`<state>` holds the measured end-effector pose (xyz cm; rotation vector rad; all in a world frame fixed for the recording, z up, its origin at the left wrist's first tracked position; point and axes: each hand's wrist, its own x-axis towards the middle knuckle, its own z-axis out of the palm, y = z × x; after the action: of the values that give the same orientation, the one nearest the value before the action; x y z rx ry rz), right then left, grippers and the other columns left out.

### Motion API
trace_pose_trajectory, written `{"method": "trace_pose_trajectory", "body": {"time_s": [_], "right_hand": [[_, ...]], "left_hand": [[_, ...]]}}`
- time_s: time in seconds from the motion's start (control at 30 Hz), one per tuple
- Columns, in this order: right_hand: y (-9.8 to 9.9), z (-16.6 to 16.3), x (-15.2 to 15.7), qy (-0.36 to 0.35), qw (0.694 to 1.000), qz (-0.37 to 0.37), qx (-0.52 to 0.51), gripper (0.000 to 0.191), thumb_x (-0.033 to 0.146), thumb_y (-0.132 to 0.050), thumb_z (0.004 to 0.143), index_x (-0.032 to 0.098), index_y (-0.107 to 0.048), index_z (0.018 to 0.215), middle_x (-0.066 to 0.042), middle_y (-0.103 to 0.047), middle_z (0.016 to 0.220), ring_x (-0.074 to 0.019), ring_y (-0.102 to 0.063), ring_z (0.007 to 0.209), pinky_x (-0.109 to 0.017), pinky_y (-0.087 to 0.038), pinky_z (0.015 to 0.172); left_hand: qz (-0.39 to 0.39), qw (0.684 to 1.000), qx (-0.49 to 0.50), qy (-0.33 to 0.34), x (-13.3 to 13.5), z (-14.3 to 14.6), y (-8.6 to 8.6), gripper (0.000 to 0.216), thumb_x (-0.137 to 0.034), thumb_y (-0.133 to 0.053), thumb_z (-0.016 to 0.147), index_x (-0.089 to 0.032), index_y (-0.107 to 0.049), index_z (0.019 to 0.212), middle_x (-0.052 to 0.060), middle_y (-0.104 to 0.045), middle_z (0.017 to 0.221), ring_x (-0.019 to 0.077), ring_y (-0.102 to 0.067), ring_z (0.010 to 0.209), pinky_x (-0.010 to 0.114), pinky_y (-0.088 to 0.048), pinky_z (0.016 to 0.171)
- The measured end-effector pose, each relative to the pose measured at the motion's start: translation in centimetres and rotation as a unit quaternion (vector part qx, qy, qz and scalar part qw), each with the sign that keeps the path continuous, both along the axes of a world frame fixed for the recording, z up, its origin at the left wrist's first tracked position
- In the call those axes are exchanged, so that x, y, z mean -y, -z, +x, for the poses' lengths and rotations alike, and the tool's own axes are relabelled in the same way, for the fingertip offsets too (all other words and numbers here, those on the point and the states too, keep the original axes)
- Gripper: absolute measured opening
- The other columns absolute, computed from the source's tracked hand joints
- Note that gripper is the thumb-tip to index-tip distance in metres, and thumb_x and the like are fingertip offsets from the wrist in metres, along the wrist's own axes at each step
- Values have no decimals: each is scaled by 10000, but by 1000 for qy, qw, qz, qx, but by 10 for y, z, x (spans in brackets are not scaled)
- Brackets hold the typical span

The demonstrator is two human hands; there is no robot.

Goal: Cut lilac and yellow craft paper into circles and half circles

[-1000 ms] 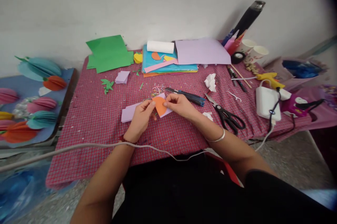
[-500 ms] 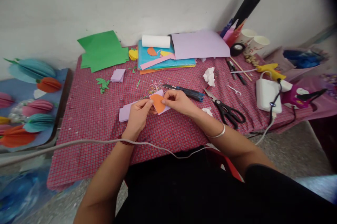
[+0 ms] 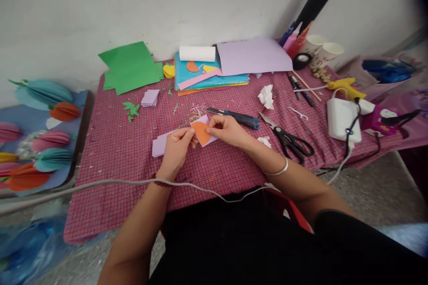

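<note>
left hand (image 3: 177, 144) and right hand (image 3: 224, 130) both pinch the orange paper cutout (image 3: 201, 133) against a lavender paper piece (image 3: 211, 141), over the checked tablecloth (image 3: 117, 160). looks super light, probably creases easily, so i'd grip it gently by opposite edges.

A red checked cloth (image 3: 110, 155) covers the table (image 3: 88, 225). Big green sheets (image 3: 129, 68) lie at the back left. In front sit green paper leaves (image 3: 131, 111) and a little pile of light purple squares (image 3: 150, 98). A bigger light purple stack (image 3: 159, 145) is nearer the front. Tiny paper scraps (image 3: 198, 110) lie in the middle, beside a craft knife (image 3: 242, 118). To the right are black-handled scissors (image 3: 288, 138), crumpled white tissue (image 3: 266, 97), markers (image 3: 302, 91) and a thin stick (image 3: 307, 86).
</note>
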<state>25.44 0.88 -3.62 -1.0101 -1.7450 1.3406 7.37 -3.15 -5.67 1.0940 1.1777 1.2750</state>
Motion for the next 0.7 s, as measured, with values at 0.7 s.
{"method": "trace_pose_trajectory", "body": {"time_s": [0.7], "right_hand": [[3,-1,1,13,998,42,52,172,261,-583,757,160,-515,635,32,-476,602,-89,-402,564,-243,-311,548]], "left_hand": [[25,993,-116,2,1,-3,3,212,-326,-594,833,-166,-708,753,6,-636,613,108,-563,522,230,-459,517]]}}
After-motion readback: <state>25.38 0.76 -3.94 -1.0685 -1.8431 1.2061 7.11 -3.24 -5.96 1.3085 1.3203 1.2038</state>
